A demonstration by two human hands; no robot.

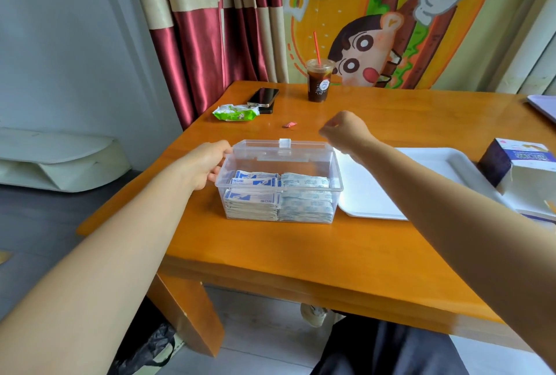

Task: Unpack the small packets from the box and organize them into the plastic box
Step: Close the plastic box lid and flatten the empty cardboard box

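Observation:
A clear plastic box (337, 188) stands on the orange table, its hinged lid (270, 150) raised upright at the back. Inside lie two rows of stacked small packets (255, 194), blue and white. My left hand (207, 164) grips the box's left wall, thumb at the rim. My right hand (343, 131) is behind the lid's upper right corner, its curled fingertips pinching that corner. The purple and white cardboard box (517, 164) lies open at the right edge.
A white tray (421, 164) lies between the plastic box and the cardboard box. At the back stand an iced drink cup (319, 80), a phone (264, 96), a green wipes pack (236, 112) and a small pink scrap (289, 125). The table's front edge is close to my legs.

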